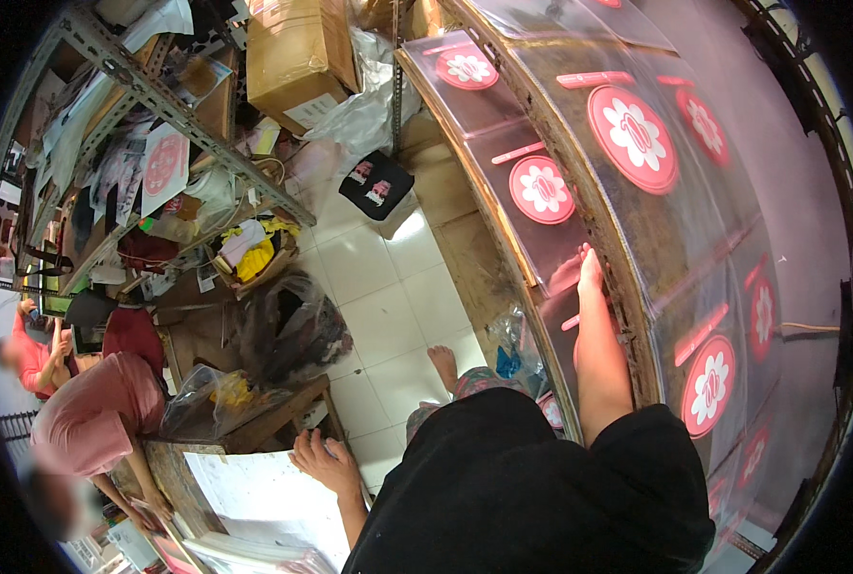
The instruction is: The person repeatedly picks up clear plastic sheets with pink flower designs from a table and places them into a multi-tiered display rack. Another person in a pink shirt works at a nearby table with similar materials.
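My right hand reaches over the lower layer of a rack at my right. Its fingers look stretched out, close to or touching a clear plastic sheet with pink discs and white flowers; whether they touch cannot be made out. A pink-and-white flower print lies just beyond the fingertips. My left hand is open, fingers apart, at the edge of a table covered by a white sheet. Nothing shows in it. The upper layer carries larger flower prints under clear film.
Metal shelving loaded with papers stands at the left. A cardboard box, a black printed cloth item and bagged material sit near the tiled floor. A person in pink bends over the table; another person in red is behind.
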`<state>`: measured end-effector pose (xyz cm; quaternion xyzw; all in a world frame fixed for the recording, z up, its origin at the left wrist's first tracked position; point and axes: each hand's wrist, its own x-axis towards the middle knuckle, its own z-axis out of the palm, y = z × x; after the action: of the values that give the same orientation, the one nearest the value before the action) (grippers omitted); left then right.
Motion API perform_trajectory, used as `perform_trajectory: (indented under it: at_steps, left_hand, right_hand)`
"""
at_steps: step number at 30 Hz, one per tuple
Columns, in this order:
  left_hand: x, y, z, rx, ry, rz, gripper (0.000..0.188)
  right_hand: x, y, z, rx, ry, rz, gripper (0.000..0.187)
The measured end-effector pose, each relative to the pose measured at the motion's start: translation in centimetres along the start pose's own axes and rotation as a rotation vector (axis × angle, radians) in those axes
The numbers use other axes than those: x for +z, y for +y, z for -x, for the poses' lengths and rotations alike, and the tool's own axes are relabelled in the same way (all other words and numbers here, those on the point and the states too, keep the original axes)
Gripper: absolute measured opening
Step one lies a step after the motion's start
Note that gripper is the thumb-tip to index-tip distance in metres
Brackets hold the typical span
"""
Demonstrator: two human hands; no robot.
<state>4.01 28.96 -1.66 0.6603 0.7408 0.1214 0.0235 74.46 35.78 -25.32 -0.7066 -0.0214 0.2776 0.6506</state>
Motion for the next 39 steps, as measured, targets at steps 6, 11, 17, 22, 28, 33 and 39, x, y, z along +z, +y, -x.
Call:
perform_trajectory:
  at_steps: [6,11,17,22,28,33,39]
  left_hand:
    - [0.6,-0.4,0.3,0.015,0.048,-0.018,0.030]
    - [1.4,-0.3,-0.2,0.025,0.068,-0.028,0.030]
    - [1.4,-0.5,-0.4,0.035,0.072,-0.026,0.030]
    - [1.4,-0.4,-0.4,0.037,0.072,-0.029,0.030]
    - [1.4,-0.4,-0.1,0.029,0.080,-0.010,0.029]
    - [1.3,-0.3,-0.1,0.039,0.085,0.018,0.028]
    - [1.7,-1.0,-0.3,0.041,0.115,0.084,0.029]
  right_hand:
    - [1.0,-2.5,3.8,-0.196,0.059,0.266,0.025]
    - [3.1,-4.9,8.9,-0.452,0.114,0.607,0.025]
    - [6.0,-8.1,14.7,-0.649,0.084,0.856,0.025]
    - [7.1,-9.0,16.5,-0.656,0.025,0.979,0.021]
    - [6.6,-8.9,16.1,-0.706,-0.018,0.996,0.022]
    - [6.3,-8.4,15.6,-0.795,0.063,0.936,0.023]
    - [7.1,-9.0,18.1,-0.941,0.011,0.951,0.025]
